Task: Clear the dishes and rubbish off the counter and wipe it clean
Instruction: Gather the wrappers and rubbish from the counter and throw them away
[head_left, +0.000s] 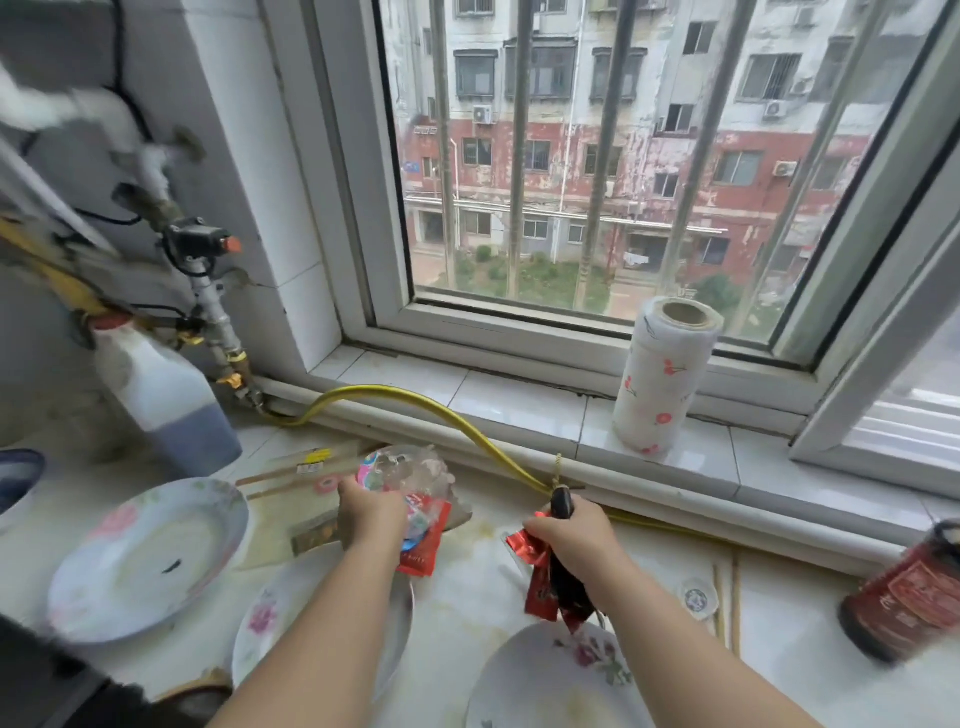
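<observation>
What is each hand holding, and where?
Left hand grips a bunch of plastic wrappers around its middle; right hand grips red and black wrappers near their top.

No text legible anywhere.
- Red packet, 7 o'clock from frame centre, in left hand: white lettering, too blurred to read.
- Red foil wrapper, 6 o'clock, in right hand: gold marks, unreadable.
- Dark red bottle, 4 o'clock: label characters blurred.
- Chopstick sleeve, 8 o'clock: yellow sticker, print too small.
- Blue sign on building outside, 11 o'clock: blurred.
</observation>
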